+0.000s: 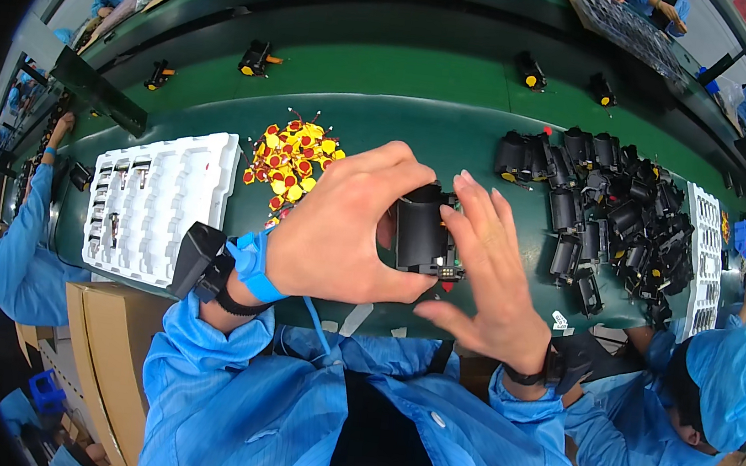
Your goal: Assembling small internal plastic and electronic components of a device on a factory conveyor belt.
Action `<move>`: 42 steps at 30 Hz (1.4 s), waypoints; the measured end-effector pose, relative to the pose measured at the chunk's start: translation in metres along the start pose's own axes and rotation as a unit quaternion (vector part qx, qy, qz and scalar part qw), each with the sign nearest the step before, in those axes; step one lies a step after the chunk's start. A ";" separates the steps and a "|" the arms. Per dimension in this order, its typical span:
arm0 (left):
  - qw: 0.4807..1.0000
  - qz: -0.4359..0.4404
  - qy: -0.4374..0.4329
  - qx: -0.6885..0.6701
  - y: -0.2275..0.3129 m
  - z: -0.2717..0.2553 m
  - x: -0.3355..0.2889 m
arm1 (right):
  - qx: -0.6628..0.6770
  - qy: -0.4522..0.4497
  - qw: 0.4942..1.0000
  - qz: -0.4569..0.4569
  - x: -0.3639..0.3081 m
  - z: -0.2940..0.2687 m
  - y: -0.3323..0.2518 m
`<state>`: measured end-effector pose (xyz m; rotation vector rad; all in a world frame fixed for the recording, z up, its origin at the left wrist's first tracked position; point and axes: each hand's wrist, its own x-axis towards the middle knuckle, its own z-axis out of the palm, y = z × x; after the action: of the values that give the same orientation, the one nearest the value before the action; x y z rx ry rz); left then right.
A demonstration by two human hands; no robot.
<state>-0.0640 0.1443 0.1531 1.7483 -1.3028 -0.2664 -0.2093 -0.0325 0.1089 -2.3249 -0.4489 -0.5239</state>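
Note:
A black plastic housing (421,229) with a curved, glossy face is held over the green bench. My left hand (347,221) grips it from the left, fingers on its top end and thumb at its bottom end. Small metallic parts show at its lower right corner. Spread along its right side is my right hand (498,284), fingers stretched and thumb apart; the fingertips are close to the housing, and I cannot tell if they touch. Just beyond my left hand lies a heap of small round yellow and red parts with wires (294,158).
Many similar black housings (610,214) are piled at the right. A white moulded tray (203,191) with metallic parts stands left; another white tray (706,257) is far right. Several black units lie on the green belt (391,74) beyond. Co-workers sit at both sides; a cardboard box (106,359) stands lower left.

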 end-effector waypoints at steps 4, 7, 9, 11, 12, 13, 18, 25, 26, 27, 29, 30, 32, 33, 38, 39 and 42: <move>0.999 -0.013 -0.009 0.029 0.002 0.007 -0.007 | -0.109 -0.020 0.994 0.011 -0.004 0.017 -0.008; 0.996 0.025 0.028 0.080 0.001 0.011 -0.013 | 0.082 0.023 0.996 0.018 -0.005 0.019 -0.001; 0.998 0.007 0.028 0.057 0.005 0.015 -0.021 | 0.098 0.115 0.988 0.038 -0.013 0.014 0.003; 0.998 0.010 0.030 0.058 0.010 0.022 -0.025 | -0.009 0.252 0.966 0.061 -0.013 0.011 0.005; 0.998 0.011 0.033 0.056 0.011 0.026 -0.027 | -0.009 0.255 0.965 0.060 -0.012 0.010 0.002; 0.998 0.027 0.035 0.053 0.011 0.029 -0.027 | 0.014 0.182 0.976 0.116 -0.011 0.011 -0.002; 1.000 -0.005 0.004 -0.012 0.022 0.022 -0.029 | 0.015 0.203 0.972 0.119 -0.010 0.019 -0.006; 0.997 -0.002 0.076 -0.024 0.008 0.047 -0.036 | -0.061 0.200 0.976 0.058 -0.012 0.024 -0.019; 0.997 -0.002 0.075 -0.015 0.008 0.046 -0.037 | -0.060 0.201 0.976 0.059 -0.013 0.022 -0.020; 0.997 -0.002 0.074 -0.015 0.009 0.047 -0.037 | -0.070 0.190 0.978 0.052 -0.014 0.021 -0.019; 0.995 0.020 0.096 -0.010 0.009 0.048 -0.039 | -0.080 0.180 0.979 0.045 -0.015 0.019 -0.021; 0.995 0.020 0.095 -0.011 0.010 0.048 -0.040 | -0.076 0.174 0.981 0.043 -0.015 0.018 -0.025; 0.993 0.034 0.116 0.005 0.014 0.049 -0.042 | -0.070 0.168 0.983 0.039 -0.015 0.016 -0.030; 0.993 0.033 0.116 0.006 0.016 0.048 -0.044 | -0.062 0.163 0.984 0.040 -0.016 0.015 -0.031; 0.991 0.080 0.110 0.007 0.019 0.051 -0.045 | 0.007 0.174 0.984 0.040 -0.017 0.016 -0.031; 0.991 0.080 0.108 0.008 0.020 0.051 -0.046 | 0.004 0.189 0.981 0.044 -0.016 0.018 -0.032; 0.993 0.029 0.112 -0.006 0.023 0.045 -0.053 | 0.004 0.180 0.983 0.038 -0.011 0.014 -0.038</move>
<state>-0.1298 0.1645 0.1275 1.6746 -1.1833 -0.0441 -0.2324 0.0015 0.1156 -2.1675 -0.1890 -0.8817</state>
